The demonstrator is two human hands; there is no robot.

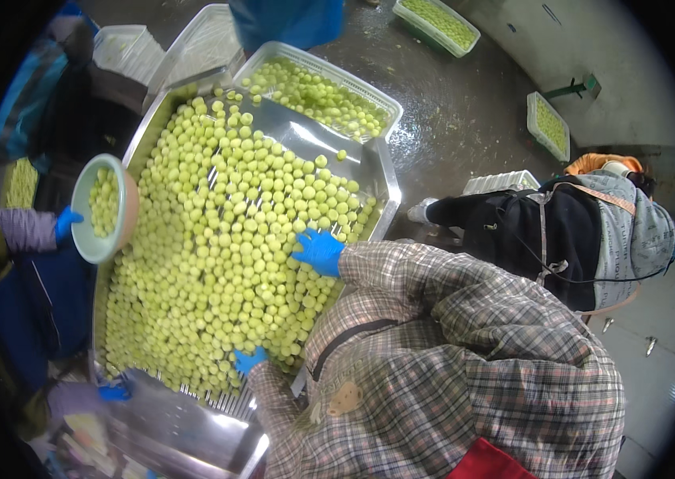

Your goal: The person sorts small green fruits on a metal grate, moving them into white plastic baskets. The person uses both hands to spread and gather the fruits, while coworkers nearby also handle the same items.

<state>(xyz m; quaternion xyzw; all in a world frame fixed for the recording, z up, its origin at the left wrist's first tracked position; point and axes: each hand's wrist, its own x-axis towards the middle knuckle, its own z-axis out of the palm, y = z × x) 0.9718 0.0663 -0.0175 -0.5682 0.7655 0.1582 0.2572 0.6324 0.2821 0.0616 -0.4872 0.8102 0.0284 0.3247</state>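
Round pale-green fruits [211, 239] cover most of a stainless-steel sorting table [386, 203] in front of me. My right hand [320, 251], in a blue glove, lies over the fruits near the right side with its fingers apart. Lower down, my left hand [250, 360], also blue-gloved, touches fruits beside the slatted metal bottom [235, 402]. Its fingertips are small and partly hidden, so its grip is unclear. Plaid sleeves [397, 263] cover both my arms. Opposite me, a co-worker's gloved hand [66, 224] holds a pale bowl [80, 239] containing similar fruits.
A white perforated crate [394, 111] of fruits stands against the table's far end. Stacked white crates [128, 54] are at upper left. The co-worker's other gloved hand [114, 392] is near a metal chute [181, 428]. Another person [529, 233] is at right. Filled crates [442, 27] stand on the wet floor.
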